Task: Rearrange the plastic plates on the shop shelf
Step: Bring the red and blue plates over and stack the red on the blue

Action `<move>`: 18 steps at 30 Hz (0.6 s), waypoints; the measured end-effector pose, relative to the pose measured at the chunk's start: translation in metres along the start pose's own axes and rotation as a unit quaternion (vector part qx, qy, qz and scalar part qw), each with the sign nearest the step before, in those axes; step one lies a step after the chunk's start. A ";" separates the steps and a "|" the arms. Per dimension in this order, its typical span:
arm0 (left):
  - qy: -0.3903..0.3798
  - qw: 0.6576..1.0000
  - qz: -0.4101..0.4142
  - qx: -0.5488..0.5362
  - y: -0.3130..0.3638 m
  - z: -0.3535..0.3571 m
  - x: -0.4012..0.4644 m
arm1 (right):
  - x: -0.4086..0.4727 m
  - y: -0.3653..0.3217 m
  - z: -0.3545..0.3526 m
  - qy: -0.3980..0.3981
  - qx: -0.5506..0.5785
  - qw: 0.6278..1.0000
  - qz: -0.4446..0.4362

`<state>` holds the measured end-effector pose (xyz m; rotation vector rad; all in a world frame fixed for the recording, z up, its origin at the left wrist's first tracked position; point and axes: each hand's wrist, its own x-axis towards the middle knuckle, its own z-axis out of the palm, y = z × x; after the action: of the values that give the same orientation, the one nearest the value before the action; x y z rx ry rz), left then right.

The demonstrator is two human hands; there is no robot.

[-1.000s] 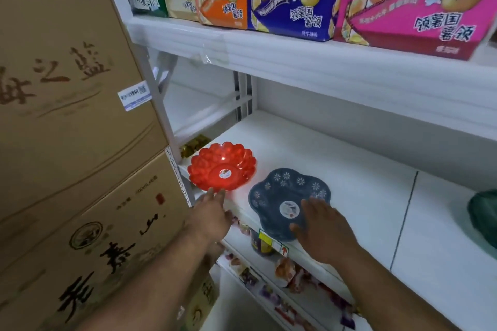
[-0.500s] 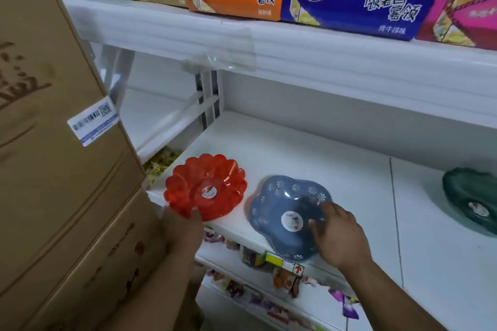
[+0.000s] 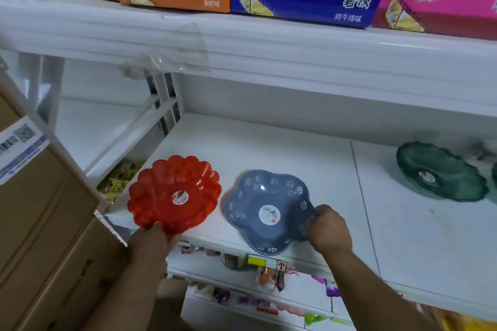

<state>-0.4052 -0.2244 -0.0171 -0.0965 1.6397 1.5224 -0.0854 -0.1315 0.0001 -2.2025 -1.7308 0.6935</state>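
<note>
Left hand (image 3: 152, 240) grip closed on the near rim of the red scalloped plate (image 3: 174, 195), tipped up at the white shelf (image 3: 269, 148) front-left corner, right hand (image 3: 329, 228) pinching the blue flower-print plate (image 3: 269, 209) by its right rim at the front edge, looks slightly lifted, green plate (image 3: 441, 172) well apart toward the right end

Bare shelf (image 3: 269, 148) behind plates (image 3: 266, 209)

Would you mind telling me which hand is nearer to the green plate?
Right. The right hand grips the blue plate's rim, nearer the green plate; the left hand holds the red plate, farther away.
</note>
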 end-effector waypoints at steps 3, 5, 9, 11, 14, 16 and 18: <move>-0.031 0.999 -0.022 -0.035 0.016 0.007 -0.013 | 0.004 0.004 0.000 -0.007 0.063 0.997 0.033; -0.065 0.996 -0.027 -0.053 0.026 0.015 -0.023 | 0.004 0.006 -0.001 -0.007 0.096 0.994 0.050; -0.130 0.991 0.037 -0.004 0.033 0.038 -0.044 | 0.006 0.011 0.000 -0.014 0.183 0.978 0.101; -0.183 0.982 0.051 0.025 0.031 0.049 -0.053 | 0.006 0.012 -0.003 -0.031 0.218 0.968 0.124; -0.250 0.963 0.047 0.089 0.024 0.062 -0.063 | 0.004 0.016 -0.006 -0.051 0.338 0.922 0.181; -0.260 0.958 0.040 0.114 0.016 0.069 -0.067 | 0.001 0.017 -0.007 -0.065 0.387 0.896 0.209; -0.253 0.957 0.036 0.137 0.008 0.074 -0.068 | 0.000 0.019 -0.005 -0.071 0.421 0.876 0.224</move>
<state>-0.3289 -0.1932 0.0412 0.4728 1.4226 1.2225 -0.0672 -0.1362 -0.0041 -1.8939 -0.6776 1.4127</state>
